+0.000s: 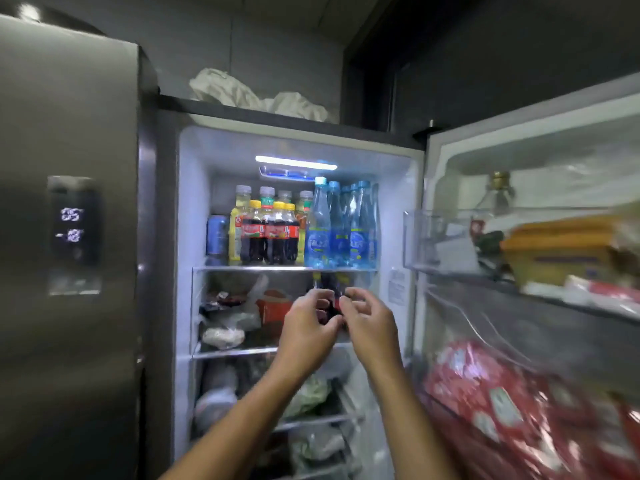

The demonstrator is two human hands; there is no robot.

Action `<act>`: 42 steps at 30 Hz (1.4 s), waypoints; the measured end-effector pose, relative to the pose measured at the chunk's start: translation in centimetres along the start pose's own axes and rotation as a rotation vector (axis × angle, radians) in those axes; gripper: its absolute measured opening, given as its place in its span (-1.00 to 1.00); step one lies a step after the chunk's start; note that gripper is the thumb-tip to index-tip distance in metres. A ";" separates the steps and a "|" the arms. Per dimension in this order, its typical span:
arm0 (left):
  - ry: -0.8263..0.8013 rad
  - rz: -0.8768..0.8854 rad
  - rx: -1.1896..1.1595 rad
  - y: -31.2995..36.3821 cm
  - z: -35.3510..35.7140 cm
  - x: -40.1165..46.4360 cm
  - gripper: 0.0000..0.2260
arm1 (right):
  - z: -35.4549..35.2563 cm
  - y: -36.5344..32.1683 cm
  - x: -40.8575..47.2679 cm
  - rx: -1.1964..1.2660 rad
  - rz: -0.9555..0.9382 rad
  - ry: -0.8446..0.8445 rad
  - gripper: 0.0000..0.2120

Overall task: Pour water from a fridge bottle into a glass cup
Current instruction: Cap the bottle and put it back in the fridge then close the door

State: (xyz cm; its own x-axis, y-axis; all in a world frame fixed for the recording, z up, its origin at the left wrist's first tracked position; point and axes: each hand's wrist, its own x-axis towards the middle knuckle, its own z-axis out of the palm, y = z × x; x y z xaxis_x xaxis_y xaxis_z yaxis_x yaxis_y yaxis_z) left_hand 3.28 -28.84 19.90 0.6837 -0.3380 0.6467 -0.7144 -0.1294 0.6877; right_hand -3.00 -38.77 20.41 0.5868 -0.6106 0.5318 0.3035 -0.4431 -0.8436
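Several blue-tinted water bottles [341, 226] with blue caps stand upright at the right end of the fridge's top glass shelf [242, 268]. My left hand [306, 327] and my right hand [370, 323] are raised side by side in front of the second shelf, below those bottles. Both have loosely curled, parted fingers and hold nothing. The fingertips nearly meet in front of some dark bottles that the hands partly hide. No glass cup is in view.
Cola bottles [270, 237], yellow drink bottles [239, 220] and a blue can [216, 235] fill the top shelf's left side. Bagged food sits on lower shelves. The open right door [433, 244] holds boxes and red packets [502, 410]. The left door [72, 226] is closed.
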 end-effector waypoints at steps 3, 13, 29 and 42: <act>-0.052 0.004 -0.069 3.4 1.3 -9.0 -0.75 | -5.2 -0.9 -8.2 0.049 0.004 -0.023 -0.84; -0.317 -0.117 -0.305 13.4 6.9 -28.1 -0.73 | -20.9 -4.2 -26.8 -0.030 0.109 0.092 -0.73; -0.634 -0.290 -0.222 24.4 15.1 -43.2 -0.09 | -41.8 -6.1 -38.8 -0.321 0.374 0.330 -0.23; -0.589 -0.287 -0.128 24.2 20.3 -40.7 -0.13 | -44.6 -0.2 -30.4 -0.219 0.447 0.009 0.17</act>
State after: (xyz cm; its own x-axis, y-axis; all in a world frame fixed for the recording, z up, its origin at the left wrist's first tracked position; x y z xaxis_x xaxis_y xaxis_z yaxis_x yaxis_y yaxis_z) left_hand -44.86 -37.16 3.53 0.6223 -0.7644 0.1689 -0.4683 -0.1906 0.8628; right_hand -54.41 -49.42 7.76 0.6168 -0.7775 0.1226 -0.1423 -0.2633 -0.9542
